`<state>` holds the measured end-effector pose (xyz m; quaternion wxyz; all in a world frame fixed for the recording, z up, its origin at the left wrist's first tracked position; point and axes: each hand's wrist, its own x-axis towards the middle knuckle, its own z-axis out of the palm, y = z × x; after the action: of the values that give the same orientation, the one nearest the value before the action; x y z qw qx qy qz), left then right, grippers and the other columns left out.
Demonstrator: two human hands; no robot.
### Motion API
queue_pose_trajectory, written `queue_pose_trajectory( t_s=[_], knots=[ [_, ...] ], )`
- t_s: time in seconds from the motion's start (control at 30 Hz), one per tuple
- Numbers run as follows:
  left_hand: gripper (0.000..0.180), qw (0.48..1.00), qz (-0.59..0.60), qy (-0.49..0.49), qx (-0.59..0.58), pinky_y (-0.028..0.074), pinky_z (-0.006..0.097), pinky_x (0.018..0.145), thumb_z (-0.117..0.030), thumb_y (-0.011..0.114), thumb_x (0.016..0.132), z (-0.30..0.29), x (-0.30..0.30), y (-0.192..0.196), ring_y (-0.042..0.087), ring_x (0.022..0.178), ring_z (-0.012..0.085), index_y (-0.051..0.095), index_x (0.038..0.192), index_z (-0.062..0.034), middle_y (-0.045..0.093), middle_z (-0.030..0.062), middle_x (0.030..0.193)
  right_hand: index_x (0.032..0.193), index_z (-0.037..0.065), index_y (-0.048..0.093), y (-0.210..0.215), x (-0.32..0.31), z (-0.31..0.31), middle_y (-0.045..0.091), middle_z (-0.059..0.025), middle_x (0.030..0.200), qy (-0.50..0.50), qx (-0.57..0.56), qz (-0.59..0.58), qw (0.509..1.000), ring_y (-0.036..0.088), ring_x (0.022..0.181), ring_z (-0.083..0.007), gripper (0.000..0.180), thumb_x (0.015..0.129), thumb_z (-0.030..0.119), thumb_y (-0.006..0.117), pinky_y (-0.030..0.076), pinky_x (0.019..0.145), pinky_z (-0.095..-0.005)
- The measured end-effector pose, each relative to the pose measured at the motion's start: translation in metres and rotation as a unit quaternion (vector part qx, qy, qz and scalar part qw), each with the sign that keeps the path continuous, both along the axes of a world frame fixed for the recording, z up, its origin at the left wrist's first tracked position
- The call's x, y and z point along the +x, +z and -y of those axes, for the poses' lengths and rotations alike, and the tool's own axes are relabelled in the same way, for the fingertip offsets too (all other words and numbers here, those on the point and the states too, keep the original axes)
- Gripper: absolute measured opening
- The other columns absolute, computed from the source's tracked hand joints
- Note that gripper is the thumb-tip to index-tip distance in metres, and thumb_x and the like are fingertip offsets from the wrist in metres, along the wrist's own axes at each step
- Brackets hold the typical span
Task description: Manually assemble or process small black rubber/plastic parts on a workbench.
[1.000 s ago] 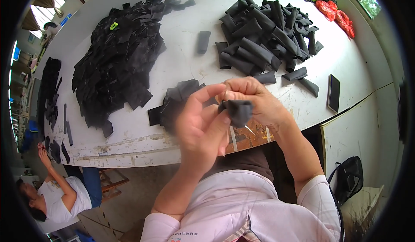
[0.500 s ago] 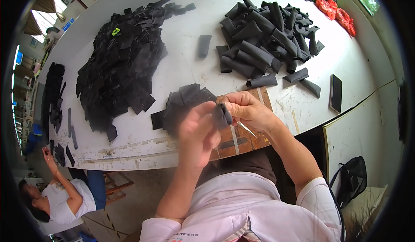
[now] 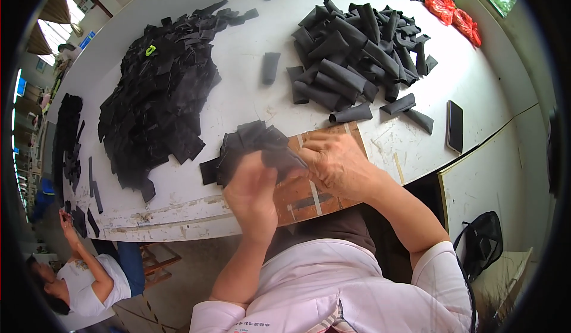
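Observation:
Close to the table's near edge, my left hand [image 3: 254,184] grips a small dark fabric piece [image 3: 284,159], blurred by motion. My right hand [image 3: 340,161] has its fingers closed at the right end of that same piece, over a brown board [image 3: 330,196] with pale strips. Just beyond my left hand lies a loose stack of flat black fabric pieces [image 3: 250,135]. Rolled black fabric tubes [image 3: 351,59] are heaped farther off to the right, one fabric tube [image 3: 351,113] lying just past my right hand.
A wide heap of flat black pieces [image 3: 160,95] covers the table's left side, a lime-green loop [image 3: 150,51] on it. A phone [image 3: 455,126] lies at the right. Red plastic bags [image 3: 455,19] sit at the far right. Another person [image 3: 89,273] works at the lower left.
My hands have gone from holding the piece curled up to stretching it out flatter between them. My left hand has shifted slightly left; the pointed pale tool by my right hand no longer shows.

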<state>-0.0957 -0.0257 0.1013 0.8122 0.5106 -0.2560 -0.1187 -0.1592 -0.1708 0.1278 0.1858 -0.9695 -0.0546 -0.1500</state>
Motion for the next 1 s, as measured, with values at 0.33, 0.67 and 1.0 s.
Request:
queue_pose_trajectory(
  t_s=[0.33,0.67,1.0],
  knots=[
    [0.007,0.981,0.066,-0.159,0.085,0.046,0.018,0.058,0.002,0.063,0.075,0.019,0.011,0.03,0.056,0.07,0.0092,0.059,0.081,0.0019,0.061,0.0094,0.084,0.07,0.008,0.055,-0.017,-0.006,0.0,0.054,-0.0043,0.067,0.022,0.14,0.117,0.983,0.053,0.063,-0.023,0.026,0.064,0.029,0.068,0.043,0.05,-0.0344],
    [0.012,0.928,0.186,-0.128,0.296,0.043,0.022,0.062,-0.001,0.068,0.07,0.031,0.021,0.025,0.053,0.069,0.0093,0.06,0.078,0.002,0.058,0.006,0.078,0.078,0.004,0.055,-0.07,0.002,-0.006,0.056,-0.0117,0.071,0.048,0.341,0.126,0.93,0.055,0.064,-0.0309,0.015,0.079,0.018,0.057,0.046,0.054,-0.0354],
    [0.02,0.991,0.065,-0.117,0.028,0.045,0.026,0.07,-0.01,0.058,0.082,0.016,0.01,0.03,0.056,0.074,0.0147,0.054,0.097,0.0026,0.06,0.0148,0.087,0.065,0.004,0.049,-0.046,-0.002,0.001,0.047,-0.0092,0.057,-0.001,0.216,0.063,0.974,0.05,0.058,-0.027,0.026,0.075,0.025,0.062,0.04,0.051,-0.0369]
  ],
)
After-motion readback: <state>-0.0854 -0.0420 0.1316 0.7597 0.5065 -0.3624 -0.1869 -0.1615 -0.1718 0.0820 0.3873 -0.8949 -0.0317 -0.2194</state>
